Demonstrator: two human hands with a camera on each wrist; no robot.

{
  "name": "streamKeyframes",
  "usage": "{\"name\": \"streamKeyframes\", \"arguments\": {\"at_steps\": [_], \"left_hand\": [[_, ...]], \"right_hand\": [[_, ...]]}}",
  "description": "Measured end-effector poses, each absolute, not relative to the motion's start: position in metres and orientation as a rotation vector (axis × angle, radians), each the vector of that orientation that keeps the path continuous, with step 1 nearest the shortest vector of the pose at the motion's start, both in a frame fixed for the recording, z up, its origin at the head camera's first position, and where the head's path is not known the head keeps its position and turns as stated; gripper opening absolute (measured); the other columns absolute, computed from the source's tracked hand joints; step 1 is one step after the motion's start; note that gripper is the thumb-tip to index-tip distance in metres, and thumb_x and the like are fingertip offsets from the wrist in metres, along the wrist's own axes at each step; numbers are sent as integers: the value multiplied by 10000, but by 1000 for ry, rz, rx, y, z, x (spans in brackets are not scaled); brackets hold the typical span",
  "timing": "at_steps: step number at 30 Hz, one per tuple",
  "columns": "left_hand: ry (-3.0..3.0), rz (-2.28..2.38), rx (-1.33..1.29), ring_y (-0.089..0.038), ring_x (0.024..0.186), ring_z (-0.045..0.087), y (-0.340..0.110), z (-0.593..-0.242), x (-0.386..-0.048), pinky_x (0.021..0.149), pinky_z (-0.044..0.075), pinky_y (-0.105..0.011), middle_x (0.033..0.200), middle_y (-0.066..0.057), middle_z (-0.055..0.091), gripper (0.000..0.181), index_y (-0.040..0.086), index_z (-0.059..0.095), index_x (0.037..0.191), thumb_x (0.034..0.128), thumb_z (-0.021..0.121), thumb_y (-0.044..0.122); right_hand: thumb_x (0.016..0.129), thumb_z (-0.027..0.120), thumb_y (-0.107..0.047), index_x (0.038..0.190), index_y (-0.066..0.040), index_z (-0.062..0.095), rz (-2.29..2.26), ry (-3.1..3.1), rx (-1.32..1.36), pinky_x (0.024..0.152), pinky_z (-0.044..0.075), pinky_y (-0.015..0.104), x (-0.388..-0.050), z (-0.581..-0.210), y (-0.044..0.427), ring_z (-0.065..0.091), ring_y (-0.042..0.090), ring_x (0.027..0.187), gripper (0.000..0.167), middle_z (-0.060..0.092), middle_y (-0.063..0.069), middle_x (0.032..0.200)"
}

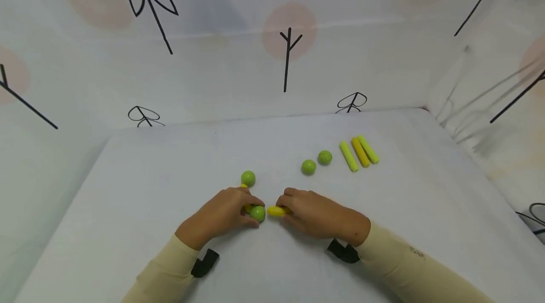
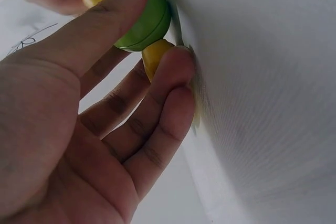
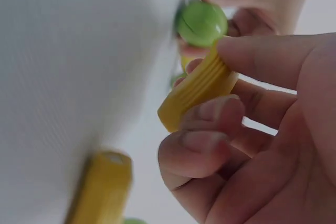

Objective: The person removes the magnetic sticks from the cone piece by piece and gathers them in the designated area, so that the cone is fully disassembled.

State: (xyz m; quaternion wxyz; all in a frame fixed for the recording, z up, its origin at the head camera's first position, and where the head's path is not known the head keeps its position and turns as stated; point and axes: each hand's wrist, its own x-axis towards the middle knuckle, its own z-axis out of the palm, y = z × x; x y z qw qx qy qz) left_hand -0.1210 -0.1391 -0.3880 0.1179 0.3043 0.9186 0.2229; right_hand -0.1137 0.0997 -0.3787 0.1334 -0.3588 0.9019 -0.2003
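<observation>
My left hand (image 1: 227,213) pinches a green ball (image 1: 257,213) between thumb and fingers, low over the white surface. A yellow stick (image 2: 154,56) touches that ball and runs behind the left fingers. In the head view its far end shows beside another green ball (image 1: 248,178), just beyond the hand. From the other side, my right hand (image 1: 312,213) grips a second yellow stick (image 3: 202,87), short and ridged lengthwise. One end of this stick points at the held ball, close to it. Whether they touch cannot be told.
Farther back, right of centre, lie two green balls (image 1: 308,167). To their right are two lime-green sticks (image 1: 349,156) with a yellow stick (image 1: 360,152) between them. A white cloth wall (image 1: 221,80) with black plant drawings rises behind the table (image 1: 149,175).
</observation>
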Motion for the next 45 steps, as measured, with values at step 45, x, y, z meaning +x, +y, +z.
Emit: {"name": "streamKeyframes", "arguments": {"at_steps": [45], "left_hand": [[2705,664,878,-48,762,552,-139,-391,-121,700,468,-193,933,65,659,391,137,756,1149,789,854,255]], "right_hand": [[918,724,-133,967,-157,714,-754,2570,-792,651,489,222,-163,-381,177,544,94,721,55,688,-66,914]]}}
